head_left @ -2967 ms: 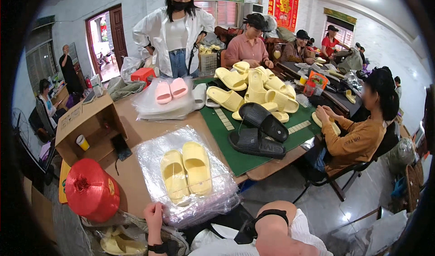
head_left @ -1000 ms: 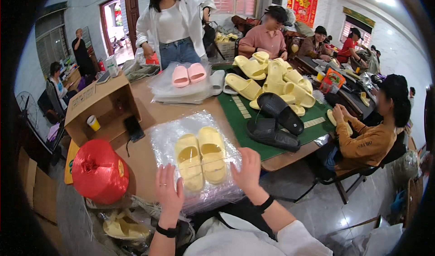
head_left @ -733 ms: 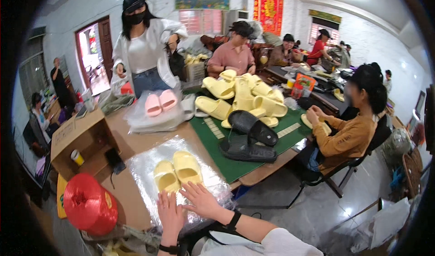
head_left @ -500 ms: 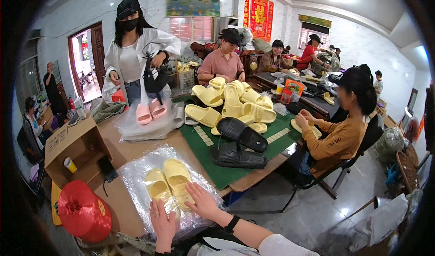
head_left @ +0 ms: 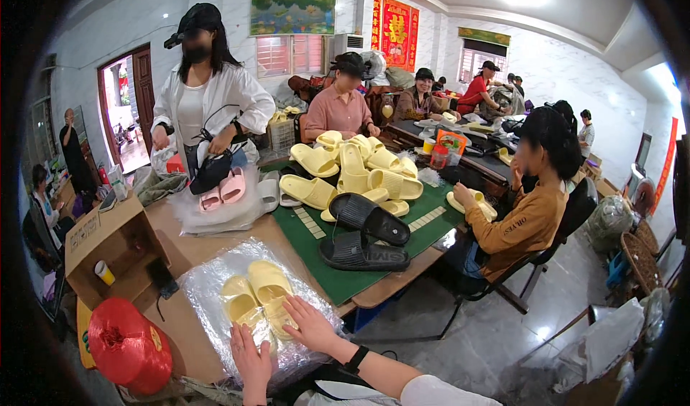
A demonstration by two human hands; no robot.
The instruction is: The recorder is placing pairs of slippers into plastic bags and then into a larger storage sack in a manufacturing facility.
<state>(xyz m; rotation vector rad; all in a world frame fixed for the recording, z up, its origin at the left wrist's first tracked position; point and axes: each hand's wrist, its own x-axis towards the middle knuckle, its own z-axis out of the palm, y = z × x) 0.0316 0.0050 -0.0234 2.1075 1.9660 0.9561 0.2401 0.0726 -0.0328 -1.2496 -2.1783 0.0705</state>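
The brown table (head_left: 207,242) spreads under and beyond the fingers of your left hand (head_left: 253,363) and right hand (head_left: 313,325). Ahead and right of them lies the green mat (head_left: 350,284), bearing a heap of yellow slippers (head_left: 352,170). The cardboard box (head_left: 100,224) stands ahead and left, well apart. Clear plastic (head_left: 205,287) lies beneath your fingers; the red roll (head_left: 129,345) sits left of them. Your yellow pair (head_left: 270,285) rests on that plastic, toes beyond your fingertips. Your right fingers, slightly spread, lie over the right slipper's heel; your left fingers, straight, thumb apart, are at the left slipper's heel. Neither hand grips anything; whether they press, you cannot tell.
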